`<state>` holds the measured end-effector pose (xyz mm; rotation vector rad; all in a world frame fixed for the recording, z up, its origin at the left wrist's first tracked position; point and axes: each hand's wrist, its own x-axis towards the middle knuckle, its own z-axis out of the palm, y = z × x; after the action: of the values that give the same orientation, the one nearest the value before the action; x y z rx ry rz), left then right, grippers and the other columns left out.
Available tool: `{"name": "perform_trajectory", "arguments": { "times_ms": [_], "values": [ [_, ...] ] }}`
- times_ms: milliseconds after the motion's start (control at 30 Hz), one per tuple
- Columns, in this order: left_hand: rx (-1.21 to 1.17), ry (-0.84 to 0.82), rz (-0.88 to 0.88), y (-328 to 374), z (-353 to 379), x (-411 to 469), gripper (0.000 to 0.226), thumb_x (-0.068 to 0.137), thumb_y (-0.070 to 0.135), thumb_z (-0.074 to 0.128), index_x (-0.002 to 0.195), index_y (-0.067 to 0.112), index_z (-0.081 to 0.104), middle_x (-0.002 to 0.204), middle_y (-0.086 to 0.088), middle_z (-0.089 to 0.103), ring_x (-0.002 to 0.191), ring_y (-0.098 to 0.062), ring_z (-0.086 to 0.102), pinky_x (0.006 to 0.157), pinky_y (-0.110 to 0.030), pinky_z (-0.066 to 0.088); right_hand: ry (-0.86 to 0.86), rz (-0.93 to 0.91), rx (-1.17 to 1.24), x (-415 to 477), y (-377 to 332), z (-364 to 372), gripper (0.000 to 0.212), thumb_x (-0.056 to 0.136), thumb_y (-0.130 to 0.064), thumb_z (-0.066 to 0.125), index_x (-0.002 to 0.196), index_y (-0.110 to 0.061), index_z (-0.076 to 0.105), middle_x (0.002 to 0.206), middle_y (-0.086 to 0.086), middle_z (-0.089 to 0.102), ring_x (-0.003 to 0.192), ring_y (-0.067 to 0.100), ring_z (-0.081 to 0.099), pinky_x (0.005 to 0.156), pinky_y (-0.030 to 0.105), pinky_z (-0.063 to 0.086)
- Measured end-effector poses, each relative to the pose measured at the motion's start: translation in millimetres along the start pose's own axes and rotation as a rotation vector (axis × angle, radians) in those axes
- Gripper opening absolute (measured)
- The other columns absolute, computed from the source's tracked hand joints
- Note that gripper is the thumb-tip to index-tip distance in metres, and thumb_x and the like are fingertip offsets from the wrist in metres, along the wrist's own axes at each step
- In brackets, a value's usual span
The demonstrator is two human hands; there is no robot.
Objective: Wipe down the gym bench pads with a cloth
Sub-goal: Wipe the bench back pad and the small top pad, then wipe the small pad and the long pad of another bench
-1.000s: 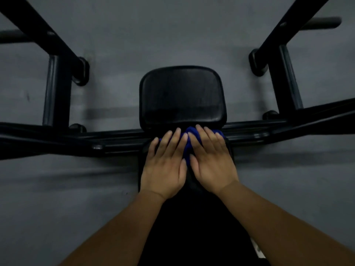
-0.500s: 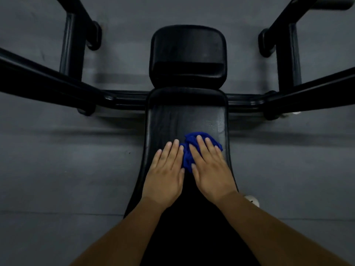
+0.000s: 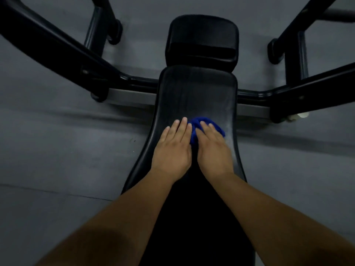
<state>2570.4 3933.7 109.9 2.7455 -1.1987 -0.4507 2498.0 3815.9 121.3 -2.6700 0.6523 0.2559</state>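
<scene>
Looking straight down at a long pad (image 3: 196, 93), black and smooth, running from 6 o'clock up toward 12 o'clock. Just past its far end, at 12 o'clock, a small pad (image 3: 201, 35), also black, sitting close beside it. Near the middle of the long pad, a crumpled blue cloth (image 3: 194, 131). Left hand (image 3: 172, 154) lying flat on the long pad at the 9 o'clock side of the cloth and touching it, with fingers (image 3: 182, 129) straight, close together and holding nothing. Right hand (image 3: 213, 152) lying flat on top of the cloth, with fingers (image 3: 209, 131) straight and close together, pressing down and not curled round it. Only the 12 o'clock edge and the 9 o'clock edge of the cloth peeking out from under that hand. Both hands side by side, thumbs nearly touching. Two bare forearms reaching in from 6 o'clock. A thick black bar (image 3: 57, 48) slanting in from 10 o'clock and another black bar (image 3: 307, 87) from 2 o'clock, both heading in under the long pad. All around, a flat grey floor (image 3: 57, 150). At 3 o'clock, a small pale thing under the bar, too blurry to tell.
</scene>
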Motion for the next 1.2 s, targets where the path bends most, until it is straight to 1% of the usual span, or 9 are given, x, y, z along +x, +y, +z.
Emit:
{"name": "perform_trajectory", "arguments": {
  "times_ms": [67, 133, 300, 467, 633, 833, 1000, 1100, 1200],
  "values": [
    [0.02, 0.048, -0.03, 10.0, -11.8, -27.4, 0.064, 0.098, 0.03, 0.034, 0.158, 0.013, 0.019, 0.167, -0.006, 0.014, 0.153, -0.023, 0.013, 0.124, -0.045, 0.015, -0.02, -0.052, 0.05, -20.5, -8.1, -8.9, 0.052, 0.098, -0.009, 0.051, 0.148, -0.02, 0.043, 0.161, -0.003, 0.031, 0.15, 0.015, 0.021, 0.119, 0.033, 0.024],
    [0.054, 0.076, -0.04, 12.4, -27.9, -49.2, 0.067, 0.095, 0.035, 0.029, 0.158, 0.013, 0.021, 0.166, -0.007, 0.017, 0.152, -0.025, 0.018, 0.123, -0.048, 0.02, 0.004, -0.11, 0.074, -39.8, -16.6, -22.2, 0.052, 0.096, -0.005, 0.055, 0.145, -0.019, 0.048, 0.157, -0.002, 0.037, 0.149, 0.018, 0.026, 0.117, 0.034, 0.028],
    [0.047, 0.088, -0.031, 1.8, -77.0, -80.3, 0.068, 0.095, 0.044, 0.026, 0.158, 0.02, 0.02, 0.166, -0.006, 0.017, 0.152, -0.029, 0.018, 0.121, -0.053, 0.02, 0.126, -0.128, -0.002, -74.8, -42.3, -69.0, 0.057, 0.082, 0.001, 0.069, 0.136, -0.012, 0.058, 0.144, 0.008, 0.053, 0.133, 0.026, 0.049, 0.109, 0.042, 0.044],
    [0.01, 0.11, 0.028, -7.2, -116.5, -121.7, 0.065, 0.094, 0.045, 0.029, 0.154, 0.021, 0.034, 0.157, -0.005, 0.038, 0.143, -0.026, 0.036, 0.116, -0.05, 0.031, 0.193, -0.048, -0.077, -124.7, -63.9, -104.6, 0.062, 0.073, 0.004, 0.075, 0.131, -0.01, 0.061, 0.139, 0.009, 0.055, 0.12, 0.028, 0.054, 0.101, 0.039, 0.049],
    [0.055, 0.134, 0.0, 11.9, -158.7, -164.6, 0.065, 0.096, 0.045, 0.025, 0.157, 0.021, 0.025, 0.161, -0.005, 0.03, 0.147, -0.025, 0.029, 0.118, -0.049, 0.026, 0.227, -0.134, -0.139, -168.2, -79.0, -144.0, 0.061, 0.068, 0.005, 0.075, 0.127, -0.005, 0.063, 0.139, 0.013, 0.056, 0.118, 0.035, 0.055, 0.098, 0.047, 0.051],
    [0.083, 0.374, -0.036, 75.1, -247.6, -239.8, 0.063, 0.094, 0.041, 0.034, 0.152, 0.017, 0.038, 0.157, -0.009, 0.038, 0.142, -0.028, 0.038, 0.114, -0.05, 0.034, 0.45, -0.303, -0.104, -233.3, -88.0, -225.2, 0.061, 0.063, 0.006, 0.076, 0.123, -0.003, 0.066, 0.133, 0.017, 0.06, 0.111, 0.038, 0.06, 0.093, 0.048, 0.054],
    [0.117, 0.565, -0.077, 123.4, -345.8, -307.8, 0.062, 0.093, 0.04, 0.035, 0.15, 0.016, 0.038, 0.154, -0.011, 0.041, 0.141, -0.03, 0.039, 0.113, -0.051, 0.034, 0.593, -0.493, -0.058, -295.5, -128.9, -314.7, 0.053, 0.075, -0.001, 0.072, 0.128, -0.002, 0.062, 0.135, 0.017, 0.058, 0.117, 0.038, 0.057, 0.095, 0.051, 0.052],
    [0.127, 0.654, -0.061, 132.2, -405.3, -342.6, 0.063, 0.092, 0.038, 0.035, 0.151, 0.016, 0.037, 0.154, -0.012, 0.04, 0.14, -0.031, 0.04, 0.113, -0.052, 0.036, 0.689, -0.584, -0.081, -329.5, -166.8, -368.9, 0.045, 0.084, -0.008, 0.058, 0.129, -0.004, 0.061, 0.136, 0.016, 0.057, 0.119, 0.037, 0.055, 0.099, 0.05, 0.049],
    [0.128, 0.767, -0.024, 123.8, -459.6, -375.2, 0.061, 0.095, 0.039, 0.035, 0.151, 0.015, 0.037, 0.155, -0.011, 0.039, 0.141, -0.03, 0.039, 0.114, -0.05, 0.036, 0.755, -0.612, -0.107, -360.1, -205.9, -408.7, 0.054, 0.079, -0.003, 0.069, 0.132, -0.007, 0.059, 0.139, 0.013, 0.054, 0.123, 0.034, 0.052, 0.1, 0.049, 0.049]
  ]
}}
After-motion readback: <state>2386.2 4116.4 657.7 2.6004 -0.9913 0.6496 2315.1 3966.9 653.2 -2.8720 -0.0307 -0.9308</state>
